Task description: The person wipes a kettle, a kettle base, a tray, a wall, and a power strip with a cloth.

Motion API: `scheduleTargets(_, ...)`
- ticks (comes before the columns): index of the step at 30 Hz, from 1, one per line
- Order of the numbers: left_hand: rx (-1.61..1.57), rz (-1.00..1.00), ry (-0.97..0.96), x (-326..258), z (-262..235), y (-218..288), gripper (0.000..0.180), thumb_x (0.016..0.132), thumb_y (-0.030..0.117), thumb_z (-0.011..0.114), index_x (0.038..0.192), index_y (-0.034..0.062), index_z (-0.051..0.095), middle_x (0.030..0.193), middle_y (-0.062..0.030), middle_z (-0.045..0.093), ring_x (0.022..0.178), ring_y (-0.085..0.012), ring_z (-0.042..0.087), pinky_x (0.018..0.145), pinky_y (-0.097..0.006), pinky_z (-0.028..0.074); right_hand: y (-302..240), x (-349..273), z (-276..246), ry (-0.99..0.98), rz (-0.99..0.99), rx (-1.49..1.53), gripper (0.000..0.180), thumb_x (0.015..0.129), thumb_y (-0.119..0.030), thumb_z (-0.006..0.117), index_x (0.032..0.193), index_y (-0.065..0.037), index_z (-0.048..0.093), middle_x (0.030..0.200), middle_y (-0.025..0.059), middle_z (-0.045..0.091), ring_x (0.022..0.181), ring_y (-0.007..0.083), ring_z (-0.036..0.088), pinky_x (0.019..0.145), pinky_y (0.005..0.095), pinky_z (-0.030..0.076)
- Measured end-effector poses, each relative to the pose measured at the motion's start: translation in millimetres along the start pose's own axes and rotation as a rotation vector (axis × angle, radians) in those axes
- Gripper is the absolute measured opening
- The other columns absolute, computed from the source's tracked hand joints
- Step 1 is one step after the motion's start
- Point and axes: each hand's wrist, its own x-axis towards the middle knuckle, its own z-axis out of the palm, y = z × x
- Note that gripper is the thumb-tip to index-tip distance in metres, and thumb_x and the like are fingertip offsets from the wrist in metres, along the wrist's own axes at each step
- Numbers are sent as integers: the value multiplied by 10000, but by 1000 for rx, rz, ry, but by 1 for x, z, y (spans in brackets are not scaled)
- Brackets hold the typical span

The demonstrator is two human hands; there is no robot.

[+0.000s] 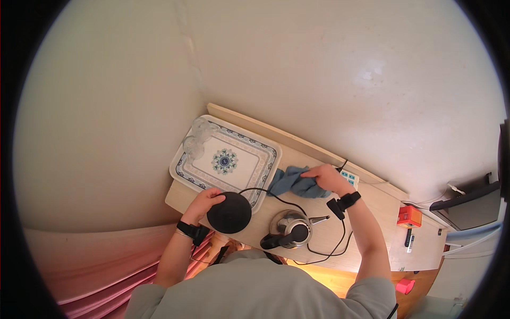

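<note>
Grey shirt [255,290] nearest; left hand [202,205] pinches black disc [229,213], right hand [330,178] touches cloth [297,183], grip unclear; tugged cord [287,201] could topple kettle [292,226].

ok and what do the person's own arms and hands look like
The left hand and right hand are ungloved. Each wrist wears a black strap with a small boxy black module; short grey sleeves cover the upper arms.
</note>
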Motion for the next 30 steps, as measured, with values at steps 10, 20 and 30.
scheduleTargets(10,-124,327,-172,29,81,99,147,906,33,628,1047,25,584,969,-19,626,923,-113,586,828,-256,477,-145,-23,-59,672,-159,241,473,756,89,478,1137,-84,698,952,135,694,766,255,633,729,299,497)
scheduleTargets(20,-363,428,-111,44,154,133,278,906,-12,574,1183,-18,597,1087,-85,667,998,-159,627,903,-294,497,-144,12,23,691,-226,-324,487,734,-77,607,1219,-114,624,1506,133,412,1370,337,410,1118,519,323)
scheduleTargets(30,-489,490,-135,50,140,117,134,911,0,621,1041,0,593,973,-61,672,888,-126,640,804,-266,523,-94,-28,22,646,-253,-60,475,729,77,522,1180,-34,623,1468,156,452,1363,346,420,1113,420,372)
